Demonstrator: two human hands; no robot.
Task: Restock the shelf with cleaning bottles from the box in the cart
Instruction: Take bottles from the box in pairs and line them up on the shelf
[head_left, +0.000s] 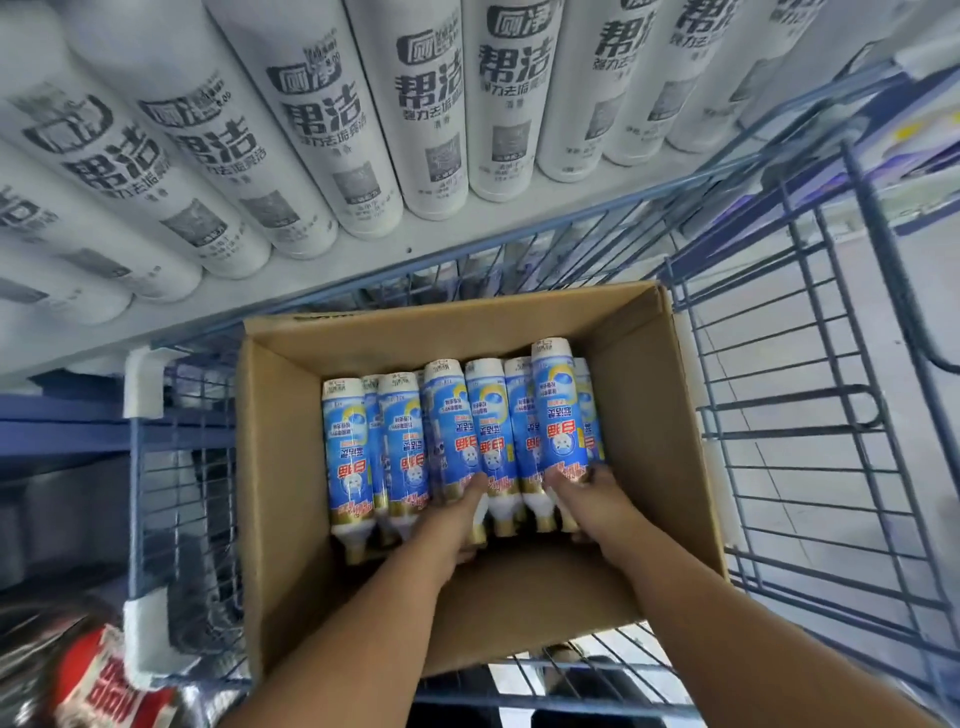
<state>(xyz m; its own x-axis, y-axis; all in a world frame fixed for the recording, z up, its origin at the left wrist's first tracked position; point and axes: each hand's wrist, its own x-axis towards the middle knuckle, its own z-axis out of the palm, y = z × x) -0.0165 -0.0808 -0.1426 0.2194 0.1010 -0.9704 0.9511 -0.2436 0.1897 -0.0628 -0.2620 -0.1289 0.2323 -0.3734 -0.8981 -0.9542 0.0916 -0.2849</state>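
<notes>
While both hands reach into the cardboard box (291, 467) in the cart (810, 415), the left hand (462, 512) and right hand (584, 493) each curl around blue bottles (400, 447) lying there. Lifting squarely by the bodies, I judge, keeps neighbours from tumbling before the shelf (441, 244).

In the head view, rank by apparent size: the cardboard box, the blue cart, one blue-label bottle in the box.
1. Blue cart, partly out of frame.
2. Cardboard box.
3. Blue-label bottle, clearly the smallest.

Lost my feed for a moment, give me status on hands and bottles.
Left hand and right hand both in the box, gripping blue bottles. One bottle raised above the rest. None out yet. Nothing in the way.
</notes>
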